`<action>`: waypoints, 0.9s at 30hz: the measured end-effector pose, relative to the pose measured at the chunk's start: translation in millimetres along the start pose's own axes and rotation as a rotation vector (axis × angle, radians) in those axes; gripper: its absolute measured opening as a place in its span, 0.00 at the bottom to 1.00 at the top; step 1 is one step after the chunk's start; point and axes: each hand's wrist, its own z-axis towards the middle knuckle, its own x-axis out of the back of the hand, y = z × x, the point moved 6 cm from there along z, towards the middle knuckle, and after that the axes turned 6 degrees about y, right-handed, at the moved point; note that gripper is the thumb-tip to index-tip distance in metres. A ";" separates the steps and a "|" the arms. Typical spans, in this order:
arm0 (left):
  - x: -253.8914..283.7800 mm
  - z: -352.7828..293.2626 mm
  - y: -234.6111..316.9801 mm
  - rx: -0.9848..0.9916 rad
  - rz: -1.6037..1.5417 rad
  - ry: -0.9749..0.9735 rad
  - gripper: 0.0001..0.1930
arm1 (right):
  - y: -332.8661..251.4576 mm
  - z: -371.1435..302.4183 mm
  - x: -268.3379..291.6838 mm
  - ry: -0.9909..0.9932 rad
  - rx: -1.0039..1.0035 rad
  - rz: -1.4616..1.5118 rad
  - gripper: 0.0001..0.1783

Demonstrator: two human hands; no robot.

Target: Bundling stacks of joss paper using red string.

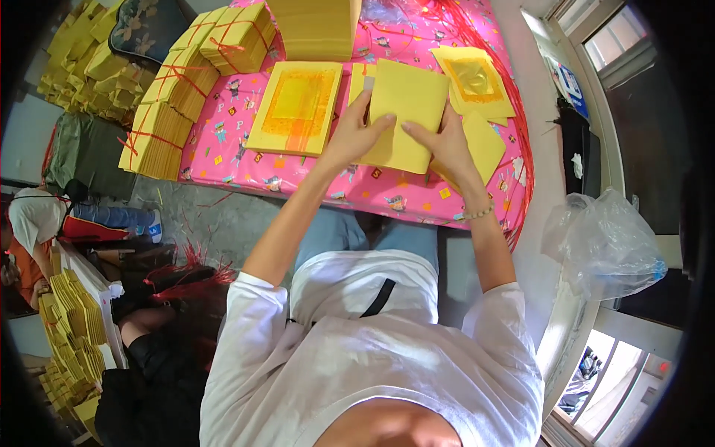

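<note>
Between my two hands is a stack of yellow paper (410,100), held tilted above the pink table. My left hand (355,132) grips its left edge, thumb lying on the top sheet. On the opposite edge my right hand (449,145) is closed the same way, its thumb also on the front. The fingers behind the stack are mostly hidden. To the left lies a flat pile of yellow paper (262,134) whose top sheet has an orange and gold square. Under and beside my right hand are loose yellow sheets (488,145), and a gold-patterned sheet (503,95) lies beyond them.
Bundles of yellow paper tied with red string (153,138) line the table's left side. A taller yellow stack (316,33) stands at the back. Red strings (523,141) hang along the right edge of the pink tablecloth (227,160). Other people work at lower left beside more yellow bundles (74,320).
</note>
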 end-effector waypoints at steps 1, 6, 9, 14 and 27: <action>0.3 -0.9 7.4 0.013 0.000 0.003 0.19 | -1.3 -0.1 -2.0 -0.022 -0.070 0.061 0.30; -3.1 -3.5 -3.0 0.406 -0.072 -0.080 0.20 | 8.6 -2.5 -1.8 -0.082 -0.300 0.179 0.28; -7.9 -5.2 -3.9 0.456 -0.159 -0.092 0.20 | 17.3 -3.8 0.4 -0.084 -0.379 0.267 0.27; -5.7 -5.4 -12.5 0.499 -0.152 -0.061 0.18 | 13.4 -8.7 -2.6 -0.067 -0.434 0.314 0.28; -13.6 -6.6 -2.8 0.533 -0.108 -0.050 0.19 | 15.8 -12.8 1.6 -0.091 -0.534 0.336 0.27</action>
